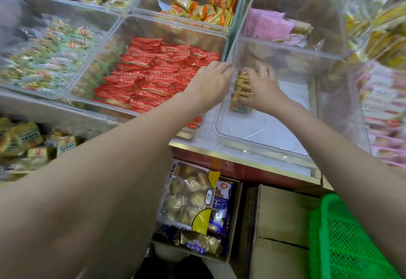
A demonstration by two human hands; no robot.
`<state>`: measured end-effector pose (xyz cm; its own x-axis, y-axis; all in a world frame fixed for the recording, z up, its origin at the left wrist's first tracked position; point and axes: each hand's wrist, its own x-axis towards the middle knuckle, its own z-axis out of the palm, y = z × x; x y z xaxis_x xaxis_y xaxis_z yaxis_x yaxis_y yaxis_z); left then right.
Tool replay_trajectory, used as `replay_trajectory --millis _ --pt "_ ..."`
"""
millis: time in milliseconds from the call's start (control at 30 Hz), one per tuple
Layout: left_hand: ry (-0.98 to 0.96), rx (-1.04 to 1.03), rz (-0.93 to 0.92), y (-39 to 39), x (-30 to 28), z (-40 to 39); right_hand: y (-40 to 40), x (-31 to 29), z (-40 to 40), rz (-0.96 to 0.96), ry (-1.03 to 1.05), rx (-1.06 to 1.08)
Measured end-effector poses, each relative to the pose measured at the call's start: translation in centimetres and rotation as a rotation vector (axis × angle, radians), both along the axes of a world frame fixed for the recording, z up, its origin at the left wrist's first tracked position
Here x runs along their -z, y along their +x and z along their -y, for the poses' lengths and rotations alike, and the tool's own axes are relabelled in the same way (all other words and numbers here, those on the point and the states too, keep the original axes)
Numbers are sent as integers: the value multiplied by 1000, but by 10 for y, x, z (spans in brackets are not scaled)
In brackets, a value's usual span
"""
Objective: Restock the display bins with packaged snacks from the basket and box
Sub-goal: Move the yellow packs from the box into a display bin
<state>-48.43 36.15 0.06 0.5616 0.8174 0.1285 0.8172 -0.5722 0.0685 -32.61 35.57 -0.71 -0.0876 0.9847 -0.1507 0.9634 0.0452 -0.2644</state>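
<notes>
Snack packets (240, 91) between both hands (261, 87)

green basket (342, 241) cut off, left bins (44, 59) blurred
</notes>
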Motion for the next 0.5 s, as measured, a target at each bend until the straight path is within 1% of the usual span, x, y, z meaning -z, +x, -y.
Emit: replay_trajectory --millis 100,167,200,267,333,400,500 --pt "125 48 315 -44 -6 31 -34 -31 26 -133 230 -65" --pt "153 -5 411 -86 -6 55 -75 -48 51 -256 381 -145" --pt "156 -60 443 -112 -6 68 -101 -55 65 -310 410 -204" --pt "162 -195 461 -169 0 90 -153 -56 89 -379 393 -347" --pt "118 -328 414 -231 8 108 -210 -47 104 -408 277 -465" --pt "-6 -456 314 -293 24 116 -265 -35 110 -407 37 -512" --pt "-295 -577 138 -372 56 115 -337 -5 105 -378 -314 -426"
